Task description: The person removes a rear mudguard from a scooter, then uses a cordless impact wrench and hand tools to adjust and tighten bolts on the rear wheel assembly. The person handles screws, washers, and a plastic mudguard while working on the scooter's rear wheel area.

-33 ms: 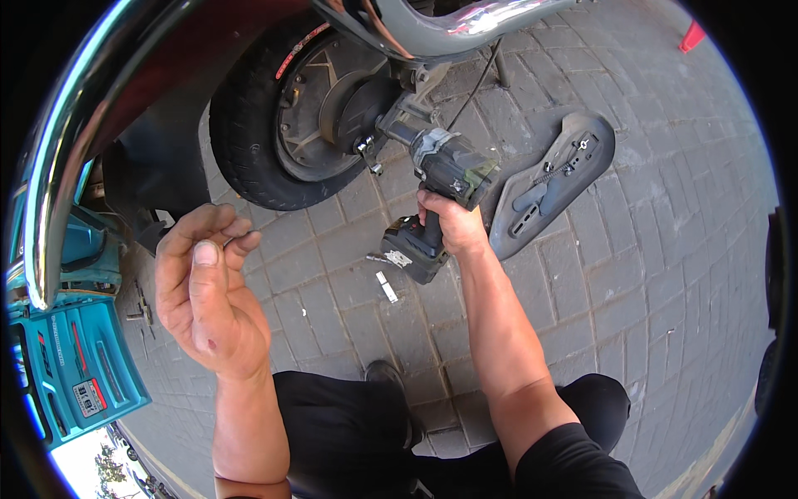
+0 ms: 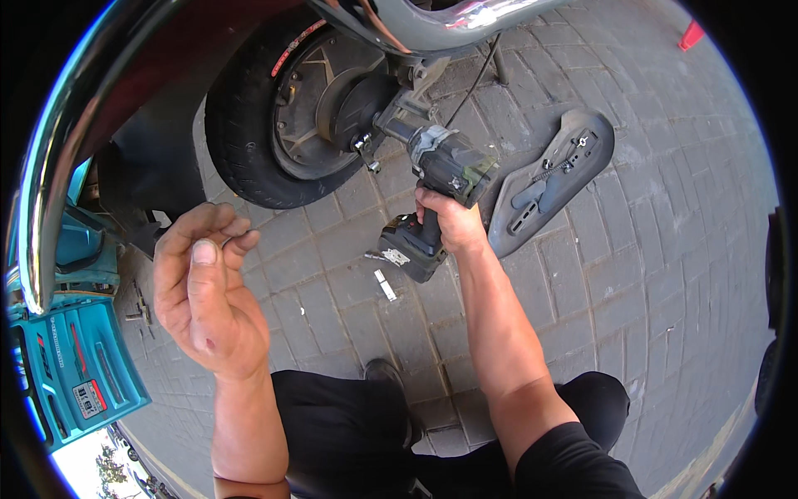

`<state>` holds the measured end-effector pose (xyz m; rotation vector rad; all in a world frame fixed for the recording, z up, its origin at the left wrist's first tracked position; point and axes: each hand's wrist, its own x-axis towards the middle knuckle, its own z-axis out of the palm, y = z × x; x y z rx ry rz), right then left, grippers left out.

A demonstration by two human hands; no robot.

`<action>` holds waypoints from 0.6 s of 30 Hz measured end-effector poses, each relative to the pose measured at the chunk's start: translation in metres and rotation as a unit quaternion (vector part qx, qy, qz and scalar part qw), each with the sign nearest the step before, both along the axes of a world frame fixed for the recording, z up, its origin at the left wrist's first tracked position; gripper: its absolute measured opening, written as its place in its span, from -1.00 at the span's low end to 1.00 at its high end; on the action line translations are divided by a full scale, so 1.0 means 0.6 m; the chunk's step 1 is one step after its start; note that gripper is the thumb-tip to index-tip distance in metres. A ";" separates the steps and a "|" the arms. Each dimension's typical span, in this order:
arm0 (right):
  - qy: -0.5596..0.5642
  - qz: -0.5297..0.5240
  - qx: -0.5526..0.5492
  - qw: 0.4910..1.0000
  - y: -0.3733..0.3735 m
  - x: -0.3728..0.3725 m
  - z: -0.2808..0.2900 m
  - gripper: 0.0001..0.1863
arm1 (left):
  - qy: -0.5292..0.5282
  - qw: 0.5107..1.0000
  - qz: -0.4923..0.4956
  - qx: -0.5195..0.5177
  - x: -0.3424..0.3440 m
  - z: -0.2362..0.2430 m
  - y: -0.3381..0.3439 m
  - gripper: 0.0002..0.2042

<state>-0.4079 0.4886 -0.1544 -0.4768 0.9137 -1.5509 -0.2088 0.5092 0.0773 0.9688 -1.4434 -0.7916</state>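
My right hand (image 2: 451,218) is wrapped round the grip of a cordless impact wrench (image 2: 453,162) with a camouflage-patterned body and a black battery. The wrench's nose points up and left at the axle end of a scooter wheel (image 2: 249,150). Whether its socket sits on a nut is hidden. A small shiny metal part (image 2: 362,143) hangs beside the hub. My left hand (image 2: 212,291) is raised to the left of the wrench, below the tyre, palm toward me. Its fingers are loosely bent, with the thumb apart in front, and nothing shows in it.
A grey plastic cover (image 2: 553,183) holding bolts and small hardware lies right of the wrench. A small white item (image 2: 385,285) lies on the paving. At left stands an open teal tool case (image 2: 91,366), with loose tools (image 2: 143,309) nearby. A chrome bar (image 2: 37,208) curves overhead.
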 end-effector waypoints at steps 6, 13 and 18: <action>-0.004 0.003 0.011 1.000 -0.001 0.002 0.003 -0.92 | -0.010 0.999 -0.004 0.050 0.006 -0.010 0.000 -0.72; -0.010 -0.001 0.022 1.000 0.003 0.002 -0.004 -0.90 | -0.042 0.986 -0.009 0.161 0.004 -0.029 -0.002 -0.66; 0.022 0.009 0.023 0.999 -0.004 -0.002 -0.015 -0.87 | -0.039 0.952 -0.028 0.301 -0.034 -0.058 -0.031 -0.63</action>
